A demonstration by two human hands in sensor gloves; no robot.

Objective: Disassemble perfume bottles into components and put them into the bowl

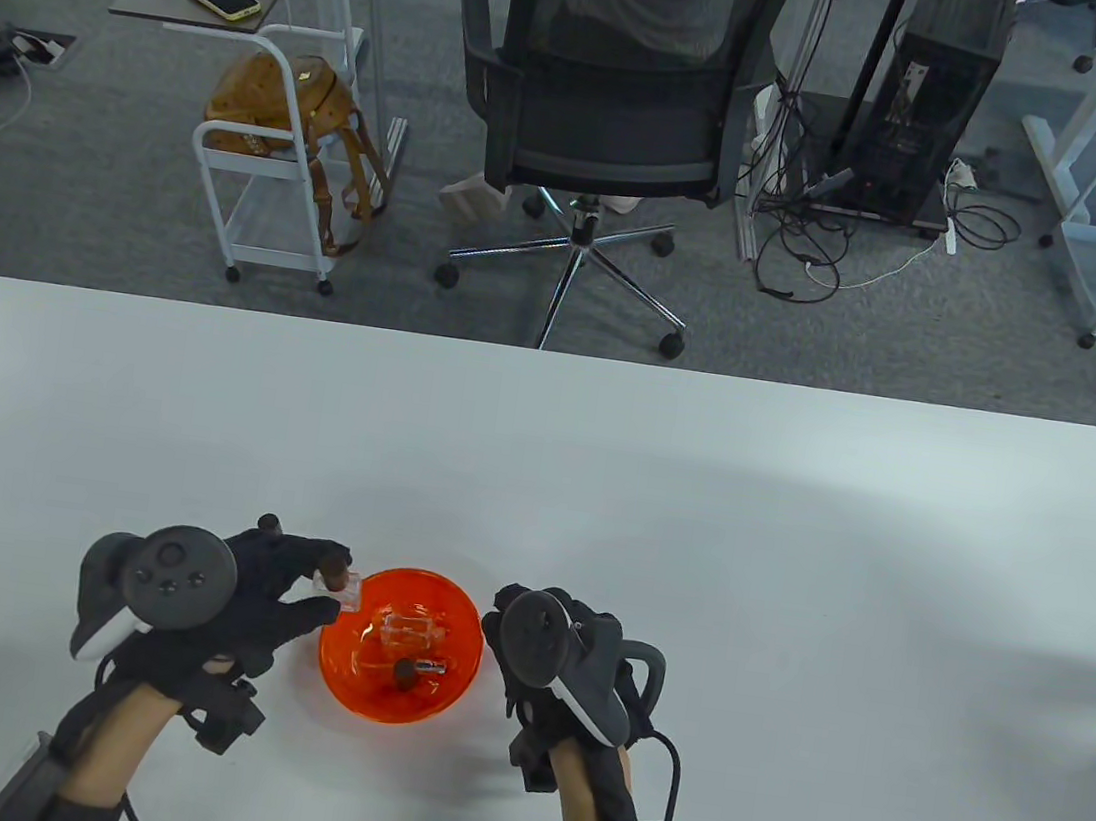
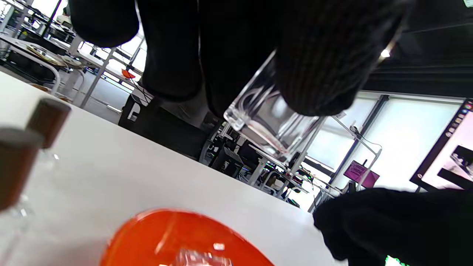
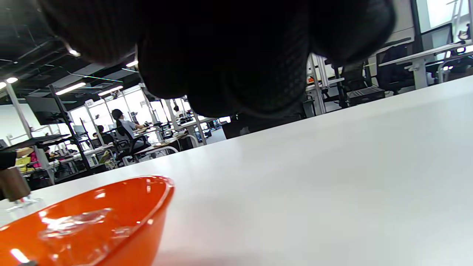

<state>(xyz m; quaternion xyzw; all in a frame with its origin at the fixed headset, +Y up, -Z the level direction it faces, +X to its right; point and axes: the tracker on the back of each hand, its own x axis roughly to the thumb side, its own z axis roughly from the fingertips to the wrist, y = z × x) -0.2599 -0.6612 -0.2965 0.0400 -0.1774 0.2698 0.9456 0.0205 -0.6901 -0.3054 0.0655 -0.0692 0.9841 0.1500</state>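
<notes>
An orange bowl (image 1: 343, 661) (image 2: 155, 240) (image 3: 111, 221) stands near the table's front edge. It holds a clear glass bottle body (image 1: 415, 629) and a brown cap with its sprayer (image 1: 411, 672). My left hand (image 1: 329, 592) pinches a clear square glass bottle (image 1: 341, 587) (image 2: 264, 123) between fingers and thumb, just over the bowl's left rim. Two blurred brown-capped bottles (image 2: 46, 116) stand on the table left of the bowl, and one brown-capped bottle (image 3: 13, 188) shows in the right wrist view. My right hand (image 1: 507, 627) (image 3: 229, 74) hovers by the bowl's right rim, fingers loosely curled, holding nothing.
The white table (image 1: 696, 511) stretches far back and to the right. Beyond its far edge stand a black office chair (image 1: 598, 105) and a white trolley (image 1: 278, 163) with a brown bag.
</notes>
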